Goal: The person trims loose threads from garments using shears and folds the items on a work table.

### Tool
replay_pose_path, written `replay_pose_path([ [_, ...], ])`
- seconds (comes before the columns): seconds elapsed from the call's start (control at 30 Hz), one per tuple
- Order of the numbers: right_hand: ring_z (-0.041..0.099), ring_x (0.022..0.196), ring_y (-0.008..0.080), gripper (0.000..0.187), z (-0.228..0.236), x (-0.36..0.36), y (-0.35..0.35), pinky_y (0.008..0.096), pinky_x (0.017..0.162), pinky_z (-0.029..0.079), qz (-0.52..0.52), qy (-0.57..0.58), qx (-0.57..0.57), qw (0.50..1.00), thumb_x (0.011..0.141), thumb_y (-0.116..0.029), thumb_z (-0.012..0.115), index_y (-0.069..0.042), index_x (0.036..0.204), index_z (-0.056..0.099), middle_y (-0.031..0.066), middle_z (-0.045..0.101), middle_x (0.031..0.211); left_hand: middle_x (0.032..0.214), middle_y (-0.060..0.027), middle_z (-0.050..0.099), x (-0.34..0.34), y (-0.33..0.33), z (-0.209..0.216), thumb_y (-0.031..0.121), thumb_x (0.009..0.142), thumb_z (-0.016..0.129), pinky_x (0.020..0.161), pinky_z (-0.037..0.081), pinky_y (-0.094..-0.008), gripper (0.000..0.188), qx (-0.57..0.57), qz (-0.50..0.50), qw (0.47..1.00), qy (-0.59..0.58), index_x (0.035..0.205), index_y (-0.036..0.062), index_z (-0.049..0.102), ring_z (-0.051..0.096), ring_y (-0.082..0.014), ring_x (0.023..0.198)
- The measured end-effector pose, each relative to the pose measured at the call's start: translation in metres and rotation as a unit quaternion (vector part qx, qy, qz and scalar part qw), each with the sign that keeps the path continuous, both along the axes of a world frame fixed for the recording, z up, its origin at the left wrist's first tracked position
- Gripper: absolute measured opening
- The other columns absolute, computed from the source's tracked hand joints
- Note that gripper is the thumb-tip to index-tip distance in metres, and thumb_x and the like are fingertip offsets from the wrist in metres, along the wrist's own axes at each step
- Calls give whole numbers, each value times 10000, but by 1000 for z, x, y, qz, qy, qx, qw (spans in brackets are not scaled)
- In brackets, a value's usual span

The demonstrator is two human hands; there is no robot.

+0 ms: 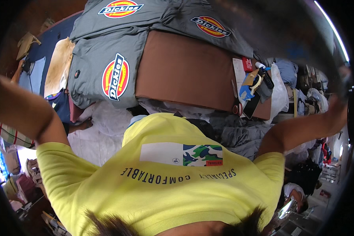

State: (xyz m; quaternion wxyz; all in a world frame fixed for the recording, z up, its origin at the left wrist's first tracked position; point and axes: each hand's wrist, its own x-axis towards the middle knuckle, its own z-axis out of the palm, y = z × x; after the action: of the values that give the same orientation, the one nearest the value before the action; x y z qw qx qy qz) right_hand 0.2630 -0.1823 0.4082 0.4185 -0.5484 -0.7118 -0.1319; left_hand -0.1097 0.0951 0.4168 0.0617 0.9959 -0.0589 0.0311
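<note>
Below the brown worktop (185,70), a person in a yellow T-shirt (161,185) stands close, arms raised outward. Left hand out of frame; right hand (339,103) blurred at the rim, fingers unreadable. Grey folded shirts (106,59) cover the worktop's far-left corner. Best to square the shirt's shoulders before pulling.

Left hand lost past the dark rim at the upper left, with only the forearm (23,110) showing and no fingers to be seen. Right hand (339,105) smeared to a blur against the right rim; impossible to tell the fingers apart, or whether curled, spread or touching anything. Just inward of those blurred fingers, a jumble of clothes and bags (314,98) — too small and dim to name. Between the two arms, much of the heap hidden under a yellow shirt (165,185). Below it, dark hair (106,226) cut off by the lower edge. Well away from any fingers, a brown board (185,70) — upper edge buried under grey shirts (102,59).
</note>
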Motion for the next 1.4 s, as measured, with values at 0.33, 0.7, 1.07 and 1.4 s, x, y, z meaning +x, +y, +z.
replay_pose_path([
  [0.33,646,695,214,207,-144,-56,-79,284,550,502,316,140,-318,883,660,-96,695,-28,847,634,88,630,811,661,-27,565,-54,-4,-83,177,609,663,361,387,-259,224,-218,-198,946,137,815,92,642,536,-130,447],
  [0.7,575,927,169,683,-312,6,42,292,756,478,-25,820,-178,543,836,-571,451,-7,1219,436,86,581,1047,745,-48,611,77,123,-323,606,829,429,620,502,-270,713,-915,216,331,73,1217,8,441,614,-210,685],
  [1.07,592,920,187,685,-360,-14,-43,309,842,461,-46,704,-311,636,687,-348,759,33,1178,471,70,605,1021,950,-24,605,-16,62,-353,277,741,697,712,466,-249,456,-774,355,524,-10,1089,25,543,580,-110,840],
  [1.4,565,941,194,537,-290,23,-19,300,856,441,-46,673,-218,705,661,-14,723,15,1145,492,84,574,1053,884,-78,608,-27,60,-286,236,786,635,663,457,-245,397,-727,403,550,-83,1026,-71,558,583,-166,763],
])
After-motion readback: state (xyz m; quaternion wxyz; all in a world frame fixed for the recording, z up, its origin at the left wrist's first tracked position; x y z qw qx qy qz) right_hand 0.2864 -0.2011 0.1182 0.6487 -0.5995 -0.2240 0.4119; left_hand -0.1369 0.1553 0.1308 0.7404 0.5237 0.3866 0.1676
